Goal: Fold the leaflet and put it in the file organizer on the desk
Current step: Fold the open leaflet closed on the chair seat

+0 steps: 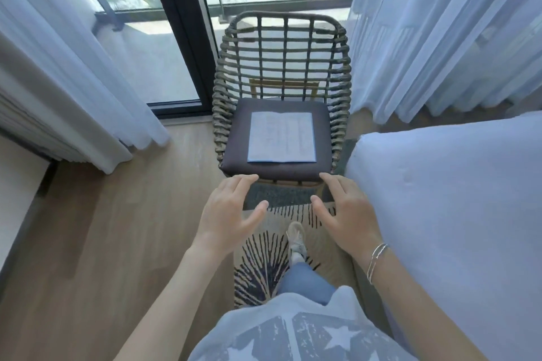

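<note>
A white printed leaflet (281,137) lies flat and unfolded on the dark seat cushion (234,141) of a woven rope chair (283,47). My left hand (231,209) hovers in front of the seat's front edge, fingers spread, holding nothing. My right hand (346,211), with bracelets at the wrist, is held the same way just right of it. Both hands are short of the leaflet and do not touch it. No file organizer or desk is in view.
A white bed (445,199) fills the right side. Sheer curtains (440,32) hang on both sides of a glass balcony door (176,23). A patterned rug (264,258) lies on the wood floor (102,243) under my foot.
</note>
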A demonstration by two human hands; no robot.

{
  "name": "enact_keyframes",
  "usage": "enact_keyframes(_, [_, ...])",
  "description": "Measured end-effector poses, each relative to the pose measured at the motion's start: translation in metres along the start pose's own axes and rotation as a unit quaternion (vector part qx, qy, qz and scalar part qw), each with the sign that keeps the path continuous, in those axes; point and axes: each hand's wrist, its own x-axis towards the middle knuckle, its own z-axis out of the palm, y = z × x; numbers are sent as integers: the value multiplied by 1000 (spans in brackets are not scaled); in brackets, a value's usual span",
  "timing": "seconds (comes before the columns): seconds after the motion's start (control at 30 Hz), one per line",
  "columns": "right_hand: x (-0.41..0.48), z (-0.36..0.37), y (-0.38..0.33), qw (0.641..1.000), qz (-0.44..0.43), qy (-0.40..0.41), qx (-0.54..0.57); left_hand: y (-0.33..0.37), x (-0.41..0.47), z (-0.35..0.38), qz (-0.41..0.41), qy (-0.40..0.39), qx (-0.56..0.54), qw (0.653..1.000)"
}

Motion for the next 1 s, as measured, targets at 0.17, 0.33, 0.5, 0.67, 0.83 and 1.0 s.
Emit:
enact_keyframes(0.17, [119, -5, 31, 1000, -3, -16, 5, -5, 111, 12, -16, -14, 14, 1000])
enact_keyframes(0.33, [228, -20, 46, 999, -29, -14, -8, -9, 217, 1, -24, 13, 7, 1000])
enact_keyframes(0.5, [300, -10, 55, 999, -29, -25, -10, -31, 287, 1, -42, 7, 5, 999])
enact_keyframes(0.67, [341, 20, 55, 998, -5, -60, -28, -68, 333, 13, -37, -39, 16, 998])
enact_keyframes(0.83, [374, 36, 47, 999, 18, -36, -19, -97, 375, 5, -27, -53, 6, 998])
enact_keyframes(1.0, [406, 51, 54, 999, 18, -3, -28, -118, 414, 11, 7, -62, 2, 998])
